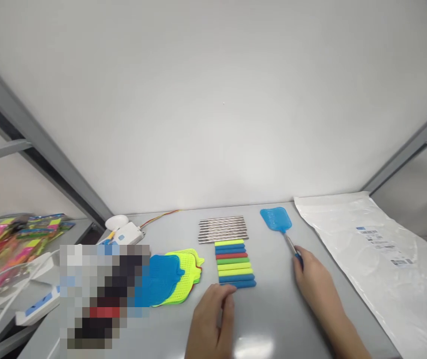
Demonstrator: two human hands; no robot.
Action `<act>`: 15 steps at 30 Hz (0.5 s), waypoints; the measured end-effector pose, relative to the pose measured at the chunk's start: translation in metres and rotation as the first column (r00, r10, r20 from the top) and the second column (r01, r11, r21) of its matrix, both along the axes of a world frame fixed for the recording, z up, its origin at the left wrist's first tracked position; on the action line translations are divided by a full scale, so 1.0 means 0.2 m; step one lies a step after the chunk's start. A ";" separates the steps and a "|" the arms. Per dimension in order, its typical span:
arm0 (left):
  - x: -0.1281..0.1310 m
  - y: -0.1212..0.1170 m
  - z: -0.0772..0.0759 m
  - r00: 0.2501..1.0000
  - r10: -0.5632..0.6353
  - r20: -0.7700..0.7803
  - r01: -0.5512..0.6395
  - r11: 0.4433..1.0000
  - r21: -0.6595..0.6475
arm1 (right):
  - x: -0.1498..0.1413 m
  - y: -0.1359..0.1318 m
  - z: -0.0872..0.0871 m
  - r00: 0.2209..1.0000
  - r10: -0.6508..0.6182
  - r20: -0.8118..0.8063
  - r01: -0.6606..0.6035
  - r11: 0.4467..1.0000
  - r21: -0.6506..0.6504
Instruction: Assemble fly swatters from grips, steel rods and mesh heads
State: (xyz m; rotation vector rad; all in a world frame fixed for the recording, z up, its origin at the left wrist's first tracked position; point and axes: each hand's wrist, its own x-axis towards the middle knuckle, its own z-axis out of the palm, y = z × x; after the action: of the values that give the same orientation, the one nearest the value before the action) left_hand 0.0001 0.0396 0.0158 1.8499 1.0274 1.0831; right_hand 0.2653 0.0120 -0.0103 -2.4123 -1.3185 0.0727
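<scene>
Blue fly swatter (276, 218) lies one o'clock from the left hand (209, 319), its handle (299, 258) grasped by the right hand (316, 279); whether the left, curled at the coloured grips' (235, 266) seven o'clock edge, holds any, I cannot tell.

Blurry label (384, 246), no legible text

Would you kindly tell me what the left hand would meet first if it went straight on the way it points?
The left hand would likely meet the nearest blue handle in the row of coloured handles; its fingers may be touching it, though depth is unclear.
</scene>
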 end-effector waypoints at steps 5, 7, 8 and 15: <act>0.00 0.03 0.00 0.996 0.046 -0.074 -0.042 0.997 0.060 | -0.03 0.04 0.06 0.998 0.066 0.013 -0.065 0.996 -0.059; -0.02 0.05 -0.01 0.992 0.074 -0.097 -0.064 0.992 0.106 | -0.03 0.05 0.07 0.996 0.084 -0.022 -0.085 0.995 -0.049; -0.03 0.05 -0.02 0.990 0.091 -0.106 -0.077 0.988 0.130 | -0.03 0.05 0.07 0.995 0.090 -0.042 -0.091 0.995 -0.040; -0.06 0.06 -0.02 0.982 0.123 -0.142 -0.099 0.982 0.163 | 0.07 0.03 -0.03 0.989 0.133 -0.065 -0.135 0.991 -0.016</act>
State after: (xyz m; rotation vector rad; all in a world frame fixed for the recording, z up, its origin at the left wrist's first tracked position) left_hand -0.0121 0.0510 0.0119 2.0463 1.1752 1.1295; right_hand 0.2795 0.0174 -0.0162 -2.3149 -1.4554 0.1996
